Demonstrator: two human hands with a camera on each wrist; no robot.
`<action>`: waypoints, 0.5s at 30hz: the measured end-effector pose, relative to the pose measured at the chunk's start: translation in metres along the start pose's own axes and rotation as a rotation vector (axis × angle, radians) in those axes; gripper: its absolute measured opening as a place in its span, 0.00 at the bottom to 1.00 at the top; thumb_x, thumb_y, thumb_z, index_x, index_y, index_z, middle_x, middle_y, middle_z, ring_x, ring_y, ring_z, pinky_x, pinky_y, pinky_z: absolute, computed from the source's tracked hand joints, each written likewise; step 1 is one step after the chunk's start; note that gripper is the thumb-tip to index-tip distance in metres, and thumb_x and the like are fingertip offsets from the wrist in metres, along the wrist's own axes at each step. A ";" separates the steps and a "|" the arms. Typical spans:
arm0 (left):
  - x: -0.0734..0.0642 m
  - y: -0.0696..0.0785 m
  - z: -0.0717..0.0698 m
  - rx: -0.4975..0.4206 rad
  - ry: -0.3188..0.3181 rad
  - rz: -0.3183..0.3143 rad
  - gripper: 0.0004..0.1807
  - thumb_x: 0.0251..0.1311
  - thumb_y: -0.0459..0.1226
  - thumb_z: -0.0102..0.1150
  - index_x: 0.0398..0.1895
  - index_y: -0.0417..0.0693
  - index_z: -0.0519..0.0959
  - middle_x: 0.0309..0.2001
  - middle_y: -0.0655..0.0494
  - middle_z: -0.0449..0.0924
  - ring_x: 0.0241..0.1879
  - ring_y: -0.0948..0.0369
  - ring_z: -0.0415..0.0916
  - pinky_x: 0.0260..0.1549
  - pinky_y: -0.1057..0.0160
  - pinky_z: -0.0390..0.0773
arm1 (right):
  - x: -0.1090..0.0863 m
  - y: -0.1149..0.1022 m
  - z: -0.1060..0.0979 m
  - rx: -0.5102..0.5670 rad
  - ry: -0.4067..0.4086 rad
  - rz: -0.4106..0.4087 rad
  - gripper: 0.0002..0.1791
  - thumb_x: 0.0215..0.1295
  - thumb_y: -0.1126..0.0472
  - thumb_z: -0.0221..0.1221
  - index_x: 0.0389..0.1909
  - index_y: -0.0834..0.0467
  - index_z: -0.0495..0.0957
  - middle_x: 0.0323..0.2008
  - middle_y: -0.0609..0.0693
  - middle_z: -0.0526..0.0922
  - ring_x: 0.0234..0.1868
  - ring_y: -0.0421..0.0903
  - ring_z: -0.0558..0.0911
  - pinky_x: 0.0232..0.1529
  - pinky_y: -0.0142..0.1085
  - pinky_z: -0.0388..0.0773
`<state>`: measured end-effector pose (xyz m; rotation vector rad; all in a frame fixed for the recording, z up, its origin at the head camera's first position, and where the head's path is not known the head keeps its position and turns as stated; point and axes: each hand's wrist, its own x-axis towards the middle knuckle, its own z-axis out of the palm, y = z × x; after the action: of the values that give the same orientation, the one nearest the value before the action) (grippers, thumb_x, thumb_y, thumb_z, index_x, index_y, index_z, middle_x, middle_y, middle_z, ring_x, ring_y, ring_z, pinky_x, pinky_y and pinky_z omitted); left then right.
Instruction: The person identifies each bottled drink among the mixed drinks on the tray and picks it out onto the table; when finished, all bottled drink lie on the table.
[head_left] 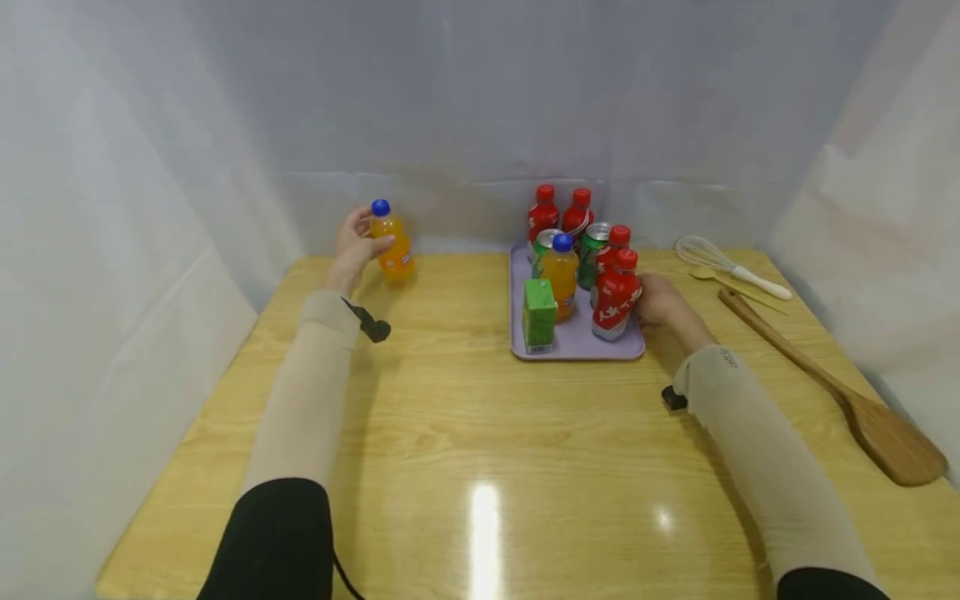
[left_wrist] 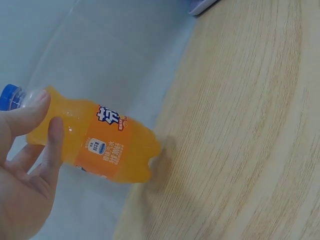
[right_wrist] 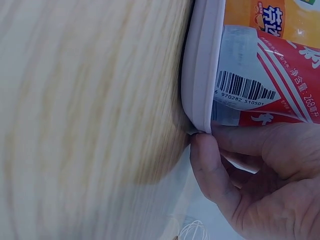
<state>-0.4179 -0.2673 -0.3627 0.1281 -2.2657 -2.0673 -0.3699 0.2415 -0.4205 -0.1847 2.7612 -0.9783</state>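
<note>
At the table's far left, my left hand (head_left: 354, 247) grips an orange soda bottle (head_left: 395, 247) with a blue cap, thumb and fingers round its neck and upper body. The bottle leans slightly, its base close over the wood in the left wrist view. My right hand (head_left: 662, 302) pinches the right rim of a lilac tray (head_left: 577, 343) between thumb and finger, as the right wrist view shows. Several red bottles (head_left: 616, 302), green cans (head_left: 594, 254), another orange soda bottle (head_left: 559, 279) and a green drink carton (head_left: 539, 315) stand on the tray.
Right of the tray lie a whisk (head_left: 738, 268) with a white handle, a yellowish spoon (head_left: 738, 288) and a long wooden spatula (head_left: 832, 386). White sheeting (head_left: 465, 108) hangs behind the table (head_left: 442, 408) and along both sides.
</note>
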 end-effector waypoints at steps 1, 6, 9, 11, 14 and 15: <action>-0.001 0.001 0.000 0.001 0.001 -0.006 0.39 0.67 0.22 0.62 0.80 0.48 0.63 0.82 0.43 0.59 0.80 0.47 0.62 0.49 0.74 0.85 | 0.000 0.000 0.000 -0.001 -0.002 0.002 0.22 0.63 0.76 0.49 0.58 0.74 0.74 0.38 0.70 0.81 0.19 0.45 0.82 0.21 0.41 0.87; -0.002 0.002 0.003 -0.008 0.004 -0.016 0.40 0.67 0.22 0.62 0.80 0.50 0.63 0.83 0.43 0.56 0.81 0.46 0.61 0.57 0.70 0.84 | 0.001 0.000 0.000 -0.016 -0.008 0.017 0.22 0.59 0.77 0.50 0.56 0.74 0.75 0.35 0.67 0.81 0.18 0.45 0.82 0.21 0.41 0.87; -0.003 0.002 0.004 -0.015 0.015 -0.021 0.40 0.67 0.22 0.62 0.80 0.49 0.63 0.83 0.43 0.57 0.80 0.46 0.62 0.63 0.66 0.82 | 0.001 0.000 0.001 -0.027 -0.003 0.015 0.21 0.60 0.77 0.50 0.55 0.73 0.75 0.34 0.66 0.81 0.18 0.45 0.82 0.21 0.40 0.87; -0.005 0.001 0.002 -0.017 0.029 -0.025 0.40 0.67 0.21 0.61 0.80 0.48 0.63 0.83 0.42 0.58 0.80 0.46 0.62 0.67 0.62 0.81 | 0.003 -0.002 0.003 -0.022 -0.006 0.015 0.20 0.62 0.76 0.50 0.55 0.73 0.76 0.35 0.66 0.82 0.19 0.46 0.82 0.21 0.41 0.87; -0.009 -0.002 -0.001 -0.005 0.052 -0.031 0.40 0.67 0.21 0.61 0.80 0.47 0.61 0.82 0.41 0.59 0.79 0.46 0.64 0.70 0.58 0.78 | 0.004 -0.005 0.006 -0.012 -0.012 0.014 0.20 0.63 0.76 0.50 0.56 0.73 0.75 0.36 0.67 0.82 0.20 0.46 0.82 0.21 0.41 0.87; -0.009 -0.004 -0.003 -0.008 0.057 -0.031 0.40 0.66 0.20 0.60 0.80 0.47 0.62 0.82 0.41 0.59 0.79 0.46 0.64 0.70 0.58 0.78 | 0.004 -0.006 0.007 -0.012 -0.012 0.011 0.20 0.63 0.76 0.50 0.57 0.73 0.75 0.35 0.67 0.82 0.19 0.46 0.82 0.21 0.41 0.87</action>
<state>-0.4085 -0.2695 -0.3665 0.2201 -2.2364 -2.0592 -0.3718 0.2318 -0.4226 -0.1769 2.7546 -0.9551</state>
